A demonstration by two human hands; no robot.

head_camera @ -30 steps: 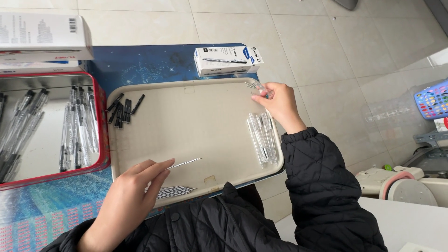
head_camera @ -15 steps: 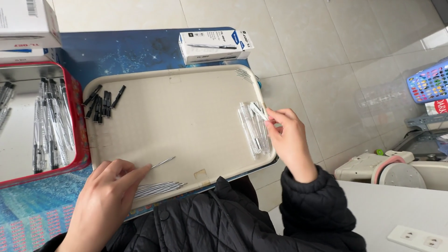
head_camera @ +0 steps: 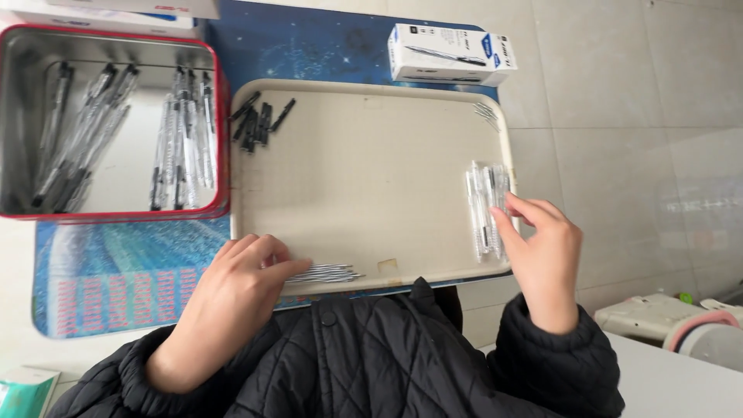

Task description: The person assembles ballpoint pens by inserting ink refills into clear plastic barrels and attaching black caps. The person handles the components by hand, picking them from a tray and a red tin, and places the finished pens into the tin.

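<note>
A cream tray (head_camera: 364,162) lies in front of me on a blue mat. My left hand (head_camera: 232,298) rests at the tray's near edge with its fingers on a bundle of thin pen refills (head_camera: 329,272). My right hand (head_camera: 542,251) is at the tray's right side, its fingertips on a row of clear pen barrels (head_camera: 484,205). A small heap of black pen caps (head_camera: 259,120) sits at the tray's far left corner. A few thin springs or tips (head_camera: 487,114) lie at the far right corner.
A red-rimmed metal tin (head_camera: 220,139) to the left holds several assembled pens (head_camera: 178,139). A white and blue pen box (head_camera: 449,54) lies beyond the tray. At the lower right stand a white table and a tape roll (head_camera: 708,333). Tiled floor lies to the right.
My left hand has dropped onto the refill bundle at the tray's near edge. My right hand came back from the far right corner to the clear barrels. The view shifted left.
</note>
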